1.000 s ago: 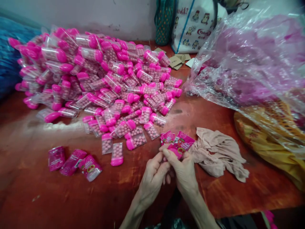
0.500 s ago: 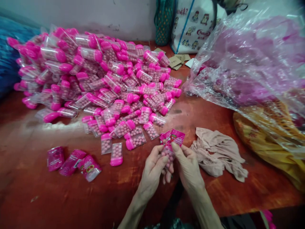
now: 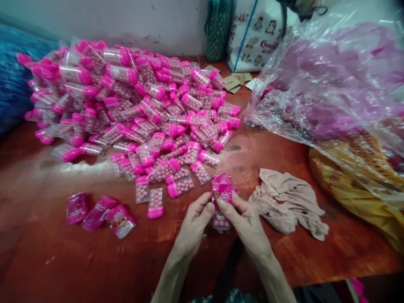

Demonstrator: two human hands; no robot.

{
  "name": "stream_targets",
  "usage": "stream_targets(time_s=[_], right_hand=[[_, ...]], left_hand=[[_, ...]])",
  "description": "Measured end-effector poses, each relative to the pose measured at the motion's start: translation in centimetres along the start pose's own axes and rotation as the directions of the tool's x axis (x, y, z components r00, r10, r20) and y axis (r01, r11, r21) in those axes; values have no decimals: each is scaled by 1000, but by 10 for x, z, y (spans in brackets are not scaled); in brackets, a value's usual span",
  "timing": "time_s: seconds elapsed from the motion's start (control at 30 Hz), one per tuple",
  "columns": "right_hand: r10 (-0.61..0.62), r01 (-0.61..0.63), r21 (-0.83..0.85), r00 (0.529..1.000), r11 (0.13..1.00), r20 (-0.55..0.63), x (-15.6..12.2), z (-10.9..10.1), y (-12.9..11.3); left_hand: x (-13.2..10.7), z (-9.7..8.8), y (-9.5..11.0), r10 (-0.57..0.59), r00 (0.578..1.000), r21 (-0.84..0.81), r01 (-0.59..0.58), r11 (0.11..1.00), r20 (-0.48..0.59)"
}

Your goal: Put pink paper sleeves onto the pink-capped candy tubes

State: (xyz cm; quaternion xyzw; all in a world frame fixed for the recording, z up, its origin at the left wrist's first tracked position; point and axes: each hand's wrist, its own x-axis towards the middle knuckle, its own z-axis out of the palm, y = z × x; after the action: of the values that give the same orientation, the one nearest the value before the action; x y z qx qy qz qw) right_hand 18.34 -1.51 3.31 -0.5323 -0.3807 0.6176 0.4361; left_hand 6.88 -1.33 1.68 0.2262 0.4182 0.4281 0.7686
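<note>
Between my two hands is a small clear candy box (image 3: 221, 221) full of pale pink balls, its lower end pointing toward me. A printed magenta sleeve (image 3: 221, 185) covers its upper part. My left hand (image 3: 194, 219) pinches the left side with thumb and fingers. From the right, my right hand (image 3: 244, 219) grips it, the thumb lying across the front of the sleeve. Beyond my hands spreads a large heap of candy boxes (image 3: 148, 113) with bright pink caps. One loose candy box (image 3: 155, 203) lies at the heap's near edge.
Several magenta printed packets (image 3: 97, 213) lie on the red-brown table (image 3: 104, 265) at left. A beige cloth (image 3: 288, 202) rests right of my hands. Clear plastic (image 3: 315, 84) and a yellow bag (image 3: 344, 176) fill the right side. Cardboard pieces (image 3: 235, 82) and a white bag (image 3: 259, 35) stand behind.
The candy box in my hands has turned more upright, and the magenta sleeve now sits squarely over its upper part. My left hand has shifted slightly left.
</note>
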Motion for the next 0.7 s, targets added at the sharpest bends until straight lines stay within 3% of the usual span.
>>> stream_targets(time_s=[0.1, 0.2, 0.3, 0.7], right_hand=[[-142, 162, -221, 984, 962, 104, -4, -3, -10], [-183, 231, -315, 968, 920, 174, -10, -4, -12], [-190, 251, -353, 962, 902, 198, -16, -4, -8], [-305, 363, -330, 928, 872, 214, -21, -1, -6]], left_hand=[[-2, 3, 11, -81, 996, -116, 75, 990, -42], [-6, 8, 20, -115, 992, -195, 104, 975, -43], [-11, 10, 22, -109, 994, -199, 103, 974, -17], [-26, 12, 7, 48, 979, -171, -83, 982, -199]])
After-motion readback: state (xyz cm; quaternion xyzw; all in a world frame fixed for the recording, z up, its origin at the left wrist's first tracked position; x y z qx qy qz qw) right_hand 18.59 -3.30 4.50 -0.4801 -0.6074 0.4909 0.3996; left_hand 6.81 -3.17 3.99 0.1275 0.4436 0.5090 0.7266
